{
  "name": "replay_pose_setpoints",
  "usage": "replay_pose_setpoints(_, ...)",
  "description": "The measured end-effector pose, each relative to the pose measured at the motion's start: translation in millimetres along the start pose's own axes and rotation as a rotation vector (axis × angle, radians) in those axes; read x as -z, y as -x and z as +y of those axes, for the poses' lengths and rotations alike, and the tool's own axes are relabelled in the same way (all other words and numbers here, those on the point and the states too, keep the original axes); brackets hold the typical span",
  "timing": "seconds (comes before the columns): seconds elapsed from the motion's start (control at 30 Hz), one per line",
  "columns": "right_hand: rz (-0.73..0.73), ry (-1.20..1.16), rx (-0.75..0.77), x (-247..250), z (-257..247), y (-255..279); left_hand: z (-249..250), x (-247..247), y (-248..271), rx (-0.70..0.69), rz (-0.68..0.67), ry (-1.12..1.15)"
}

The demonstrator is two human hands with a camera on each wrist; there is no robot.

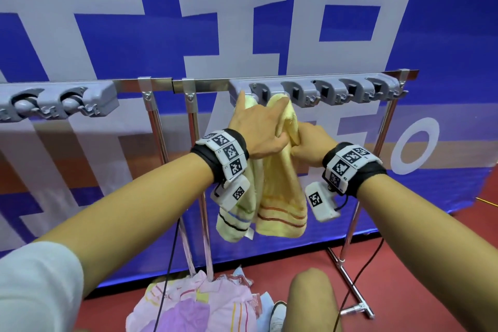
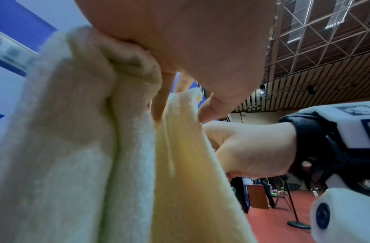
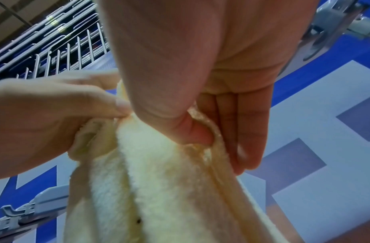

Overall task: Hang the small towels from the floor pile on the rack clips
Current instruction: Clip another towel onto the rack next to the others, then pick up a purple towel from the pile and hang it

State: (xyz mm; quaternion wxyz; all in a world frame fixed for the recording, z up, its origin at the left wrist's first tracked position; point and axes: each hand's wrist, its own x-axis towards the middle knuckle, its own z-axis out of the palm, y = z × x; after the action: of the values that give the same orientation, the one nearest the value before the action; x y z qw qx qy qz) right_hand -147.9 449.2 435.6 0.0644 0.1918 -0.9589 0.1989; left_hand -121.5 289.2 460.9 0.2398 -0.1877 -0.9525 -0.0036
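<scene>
Hands, left (image 1: 257, 127) and right (image 1: 312, 143), both pinch yellow towel (image 1: 280, 188) below rack clips (image 1: 314, 91).

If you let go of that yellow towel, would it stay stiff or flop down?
Probably flop: the yellow towel already droops in soft folds below the right hand. It looks light, since pinching fingers hold it up. Its fluffy surface likely isn't slippery.

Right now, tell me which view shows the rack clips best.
The head view: the grey rack clips run in a full row along the rail. The right wrist view catches only blurred corners; the left wrist view shows a blurred strip.
</scene>
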Motion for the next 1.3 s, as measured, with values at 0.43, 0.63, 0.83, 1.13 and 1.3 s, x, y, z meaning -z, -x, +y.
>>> replay_pose_setpoints(0.43, 0.303, -0.167, 0.018, 16, -3, 28, -11, -6, 24, -0.126, 0.055, 0.111)
replay_pose_setpoints(0.63, 0.460, -0.237, 0.272, 17, -48, 37, -30, 1, 56, -0.107, 0.153, 0.265)
replay_pose_setpoints(0.83, 0.228, -0.211, 0.424, -25, -94, 48, -71, -6, 116, 0.018, 0.078, 0.216)
replay_pose_setpoints(1.13, -0.112, -0.107, 0.429, -134, -120, 51, -116, -62, 231, 0.302, -0.280, 0.175)
replay_pose_setpoints(1.3, -0.282, -0.042, 0.424, -193, -122, 55, -123, -96, 278, 0.369, -0.387, 0.238)
